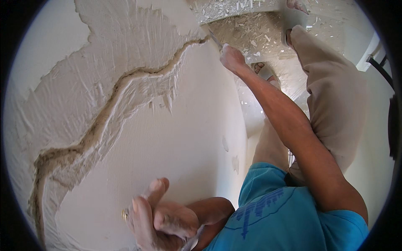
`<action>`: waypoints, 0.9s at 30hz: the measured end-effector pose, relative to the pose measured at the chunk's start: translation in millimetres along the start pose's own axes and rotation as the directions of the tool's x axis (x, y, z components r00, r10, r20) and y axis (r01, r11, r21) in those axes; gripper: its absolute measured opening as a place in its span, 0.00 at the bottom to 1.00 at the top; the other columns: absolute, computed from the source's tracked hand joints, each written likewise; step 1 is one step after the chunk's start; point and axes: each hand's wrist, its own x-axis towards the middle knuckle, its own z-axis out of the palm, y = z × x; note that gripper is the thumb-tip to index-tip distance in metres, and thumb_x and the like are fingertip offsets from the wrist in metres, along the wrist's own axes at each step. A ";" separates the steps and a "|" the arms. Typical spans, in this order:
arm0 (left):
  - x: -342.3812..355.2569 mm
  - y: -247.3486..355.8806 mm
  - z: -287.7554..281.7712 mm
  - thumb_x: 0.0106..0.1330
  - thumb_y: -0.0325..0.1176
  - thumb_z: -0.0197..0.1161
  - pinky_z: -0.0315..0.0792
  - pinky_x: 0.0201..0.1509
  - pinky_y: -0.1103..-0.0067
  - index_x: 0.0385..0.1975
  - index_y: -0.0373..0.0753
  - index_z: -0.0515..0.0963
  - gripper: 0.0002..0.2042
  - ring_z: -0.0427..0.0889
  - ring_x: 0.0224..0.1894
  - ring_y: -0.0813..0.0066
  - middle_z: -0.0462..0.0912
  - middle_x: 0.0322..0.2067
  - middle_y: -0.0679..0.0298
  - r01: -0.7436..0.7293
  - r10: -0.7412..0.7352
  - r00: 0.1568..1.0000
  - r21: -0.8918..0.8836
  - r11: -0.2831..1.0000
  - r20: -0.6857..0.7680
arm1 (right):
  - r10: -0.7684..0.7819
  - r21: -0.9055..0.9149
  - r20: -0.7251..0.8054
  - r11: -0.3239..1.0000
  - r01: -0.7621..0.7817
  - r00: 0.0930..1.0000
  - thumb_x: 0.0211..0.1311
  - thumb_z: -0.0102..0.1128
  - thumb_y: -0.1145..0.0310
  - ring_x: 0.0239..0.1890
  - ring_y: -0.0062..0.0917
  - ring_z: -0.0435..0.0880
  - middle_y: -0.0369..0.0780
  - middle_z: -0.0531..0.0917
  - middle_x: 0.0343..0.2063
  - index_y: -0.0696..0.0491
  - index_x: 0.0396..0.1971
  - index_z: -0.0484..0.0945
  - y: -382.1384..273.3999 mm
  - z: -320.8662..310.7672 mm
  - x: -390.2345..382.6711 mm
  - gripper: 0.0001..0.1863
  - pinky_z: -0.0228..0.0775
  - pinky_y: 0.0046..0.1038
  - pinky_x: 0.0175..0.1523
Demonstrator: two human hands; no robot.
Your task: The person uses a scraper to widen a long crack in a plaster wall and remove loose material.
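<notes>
My right hand (232,58) is closed on a thin metal-bladed tool (214,37), its blade at the upper end of a jagged groove (100,113) in the white wall (176,134). The groove runs diagonally down to the lower left through rough, trowel-marked plaster (63,100), with dark, crumbly material along it. My left hand (163,213) is low in the view beside the wall, its fingers curled and dusted white, with a ring on one. A small shiny thing shows under it; whatever it grips is hidden.
My legs and sandalled feet (293,35) are at upper right, on a dusty floor (255,31) strewn with white flakes and curved edges like steps. At the far right stands a pale surface with a black bar-like fitting (381,69), partly cut off by the rim.
</notes>
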 end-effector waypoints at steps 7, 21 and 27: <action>2.3 -1.2 7.2 0.72 0.28 0.58 0.73 0.23 0.80 0.40 0.25 0.81 0.11 0.81 0.20 0.71 0.83 0.22 0.52 0.096 -0.096 0.995 -0.100 0.990 0.008 | -0.135 0.071 -0.147 0.987 0.146 0.980 0.60 0.48 0.65 0.46 0.55 0.81 0.59 0.82 0.39 0.56 0.49 0.72 12.4 -29.1 -31.0 0.18 0.71 0.52 0.51; 7.7 -6.0 3.3 0.71 0.28 0.59 0.74 0.23 0.82 0.42 0.36 0.84 0.08 0.84 0.24 0.77 0.85 0.23 0.59 0.043 -0.037 0.998 -0.109 0.993 0.057 | -0.276 -0.051 -0.131 0.961 0.271 0.952 0.64 0.46 0.70 0.44 0.55 0.83 0.58 0.83 0.36 0.59 0.43 0.75 -24.4 -36.6 -43.6 0.13 0.73 0.51 0.50; 10.8 -9.0 3.0 0.70 0.26 0.60 0.74 0.23 0.83 0.41 0.36 0.84 0.07 0.84 0.24 0.77 0.85 0.24 0.60 0.007 -0.001 0.998 -0.116 0.993 0.055 | -0.067 -0.002 -0.050 0.998 0.067 0.996 0.62 0.50 0.67 0.53 0.50 0.81 0.55 0.82 0.46 0.57 0.53 0.73 -22.3 -57.2 -69.5 0.20 0.71 0.48 0.57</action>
